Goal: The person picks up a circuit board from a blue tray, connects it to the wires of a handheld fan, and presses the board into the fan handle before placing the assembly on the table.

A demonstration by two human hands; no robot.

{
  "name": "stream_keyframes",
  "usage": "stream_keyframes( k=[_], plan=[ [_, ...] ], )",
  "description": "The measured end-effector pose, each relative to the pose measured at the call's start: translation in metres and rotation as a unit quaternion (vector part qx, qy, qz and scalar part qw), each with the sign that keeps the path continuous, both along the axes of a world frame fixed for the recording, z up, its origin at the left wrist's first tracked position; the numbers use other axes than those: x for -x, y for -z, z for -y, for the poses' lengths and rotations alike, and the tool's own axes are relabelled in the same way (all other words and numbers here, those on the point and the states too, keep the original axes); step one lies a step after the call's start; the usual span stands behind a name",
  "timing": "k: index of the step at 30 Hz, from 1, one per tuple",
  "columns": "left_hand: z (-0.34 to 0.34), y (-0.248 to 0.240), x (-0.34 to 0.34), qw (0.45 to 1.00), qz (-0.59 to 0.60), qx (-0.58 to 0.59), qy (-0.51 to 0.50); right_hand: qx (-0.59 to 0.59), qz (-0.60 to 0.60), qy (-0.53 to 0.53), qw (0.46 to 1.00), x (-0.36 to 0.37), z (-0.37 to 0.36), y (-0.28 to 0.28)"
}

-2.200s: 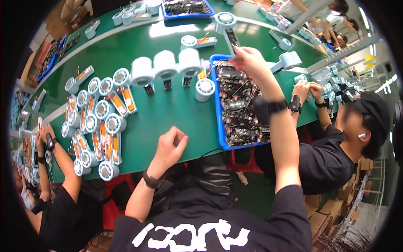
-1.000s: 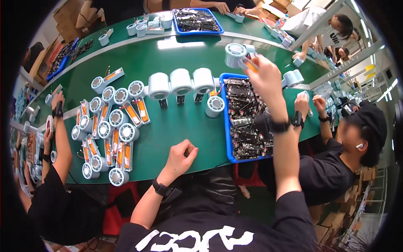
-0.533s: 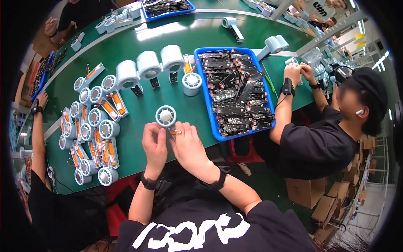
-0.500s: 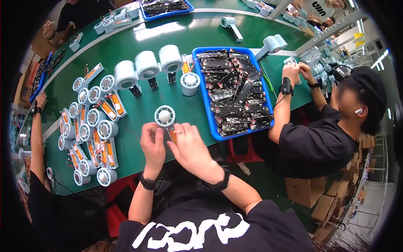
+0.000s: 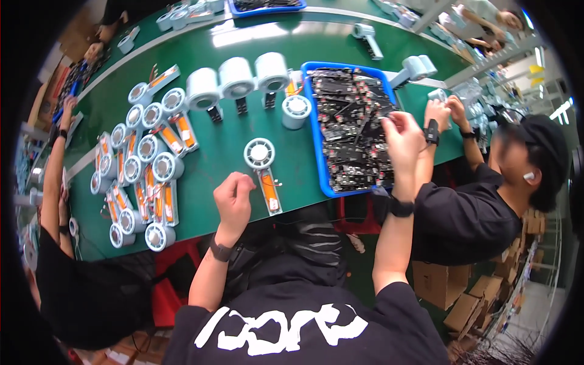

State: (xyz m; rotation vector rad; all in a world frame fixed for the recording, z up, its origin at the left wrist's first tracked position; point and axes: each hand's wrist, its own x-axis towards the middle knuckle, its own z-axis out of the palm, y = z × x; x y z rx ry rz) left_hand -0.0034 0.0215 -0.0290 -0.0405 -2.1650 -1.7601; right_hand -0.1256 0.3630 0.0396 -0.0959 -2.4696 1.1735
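Observation:
An open handheld fan body (image 5: 269, 193) lies on the green table in front of me, its round light-blue head (image 5: 259, 153) toward the far side. An orange battery and thin red wires show in its handle. Just left of that handle, my left hand (image 5: 233, 204) is curled closed, apart from the fan, with nothing visible in it. My right hand (image 5: 404, 146) is over the right side of a blue tray (image 5: 324, 173) full of black circuit boards (image 5: 347, 128). Its fingers are pinched together near the boards; whatever they hold, if anything, is too small to make out.
Several open fan bodies with batteries (image 5: 149, 164) crowd the table's left. Three fans (image 5: 236, 79) stand in a row beyond, with another fan head (image 5: 296, 111) by the tray. A co-worker (image 5: 471, 176) sits close on the right; another person's arm (image 5: 56, 164) is at left.
Both hands have left the fan body, which now lies on the table with its battery exposed. My right hand has moved right to the tray; my left hand has closed beside the handle.

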Motion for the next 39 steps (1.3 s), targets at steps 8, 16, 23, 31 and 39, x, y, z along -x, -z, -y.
stream_keyframes(
  k=[8,16,23,31,39],
  plan=[
    [-0.005,-0.043,-0.054,0.989,-0.114,0.09,0.031,0.116,-0.138,-0.235,0.955,-0.141,0.126,-0.002],
    [0.01,-0.066,-0.064,0.962,-0.021,0.22,0.16,0.213,0.05,-0.351,0.911,-0.15,0.167,0.018],
    [0.015,-0.043,-0.051,0.953,0.211,-0.09,0.196,0.221,0.036,-0.304,0.926,-0.118,0.148,0.029],
    [0.014,-0.04,-0.036,0.942,0.221,-0.222,0.122,0.197,0.04,-0.282,0.938,-0.102,0.166,0.05],
    [0.019,-0.035,-0.018,0.935,0.19,-0.272,0.125,0.46,0.177,-0.277,0.825,-0.087,0.176,0.044]
  ],
)
